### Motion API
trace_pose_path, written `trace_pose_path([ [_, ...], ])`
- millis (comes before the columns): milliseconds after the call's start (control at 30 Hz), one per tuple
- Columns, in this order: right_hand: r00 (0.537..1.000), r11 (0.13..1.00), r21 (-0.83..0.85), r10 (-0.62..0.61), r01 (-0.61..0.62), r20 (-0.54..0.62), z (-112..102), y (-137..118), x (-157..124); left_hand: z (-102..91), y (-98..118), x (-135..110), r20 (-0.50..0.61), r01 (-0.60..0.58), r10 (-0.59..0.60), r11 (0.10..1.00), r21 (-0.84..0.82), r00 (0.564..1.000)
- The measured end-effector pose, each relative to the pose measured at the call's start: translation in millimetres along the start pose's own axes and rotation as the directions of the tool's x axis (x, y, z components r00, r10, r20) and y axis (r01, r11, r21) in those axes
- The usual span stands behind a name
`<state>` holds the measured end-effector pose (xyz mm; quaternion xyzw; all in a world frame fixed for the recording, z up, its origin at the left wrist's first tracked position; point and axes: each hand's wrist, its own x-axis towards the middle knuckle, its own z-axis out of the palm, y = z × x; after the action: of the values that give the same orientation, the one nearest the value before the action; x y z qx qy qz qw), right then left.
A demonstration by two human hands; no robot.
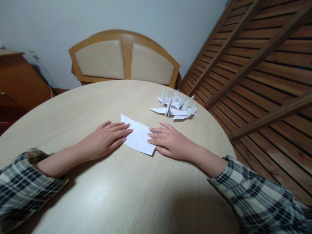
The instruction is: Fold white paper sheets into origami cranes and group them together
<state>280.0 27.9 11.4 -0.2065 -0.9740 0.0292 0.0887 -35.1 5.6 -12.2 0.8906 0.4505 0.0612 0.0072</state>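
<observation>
A folded white sheet of paper lies flat on the round pale wooden table. My left hand rests palm down with its fingers stretched out, their tips on the paper's left edge. My right hand lies flat as well, fingers extended onto the paper's right edge. Neither hand grips anything. Both arms wear plaid sleeves.
Several folded white paper cranes sit in a cluster at the table's far right. A wooden chair with beige padding stands behind the table. A slatted wooden wall runs along the right; a brown cabinet is at left.
</observation>
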Motion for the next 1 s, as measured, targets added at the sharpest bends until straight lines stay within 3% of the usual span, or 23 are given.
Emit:
trace_pose_path([
  [433,0.998,0.999,0.03,0.014,-0.013,-0.055,1.4,3.1,-0.8,-2.8,0.8,3.2,-0.111,-0.066,0.048,0.985,-0.16,0.993],
  [1000,0.982,0.997,-0.015,0.068,-0.071,-0.176,0.7,4.1,-0.4,-7.1,5.1,4.8,-0.089,-0.092,0.075,0.974,-0.207,0.993],
])
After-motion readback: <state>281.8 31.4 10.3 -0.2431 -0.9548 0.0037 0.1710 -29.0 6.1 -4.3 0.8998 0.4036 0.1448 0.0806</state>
